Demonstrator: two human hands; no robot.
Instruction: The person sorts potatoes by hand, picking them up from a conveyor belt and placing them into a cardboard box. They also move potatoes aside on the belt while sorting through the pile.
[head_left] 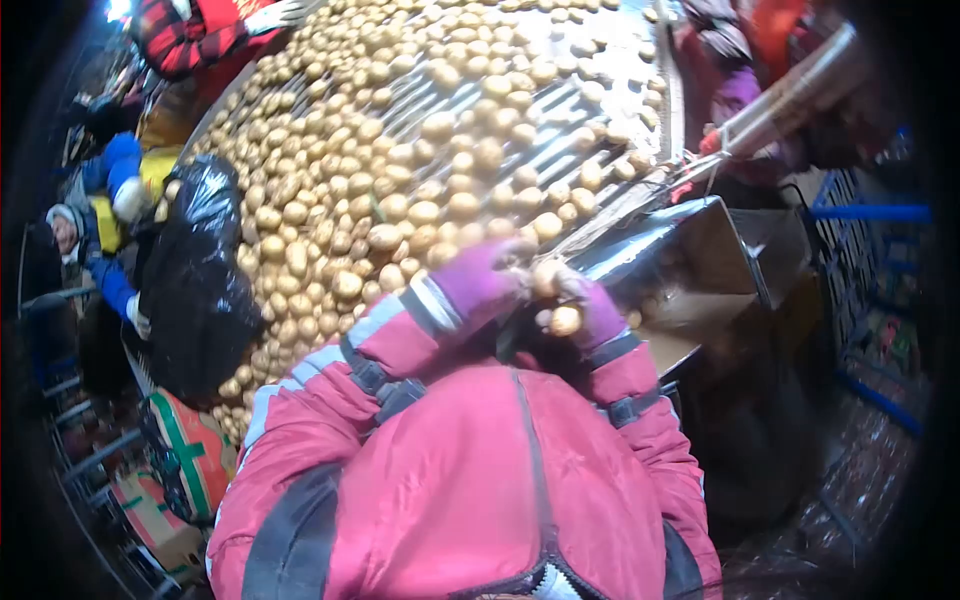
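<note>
Pale brown potatoes (345,285) lie heaped over a slatted metal surface (560,110). My left hand (482,280), in a purple glove, is at the near edge of the heap; its fingers are smeared by motion, so their grip cannot be made out. Just to its right, my right hand (597,308), also gloved in purple, is closed around potatoes. One held potato (565,320) shows below its fingers and another (546,278) is between the two hands.
An open cardboard box (700,250) stands at the right, beside a metal rail (785,90). A black plastic bag (195,300) lies along the left edge. Co-workers (122,190) are at the left, upper left and upper right. Printed cartons (190,450) sit lower left.
</note>
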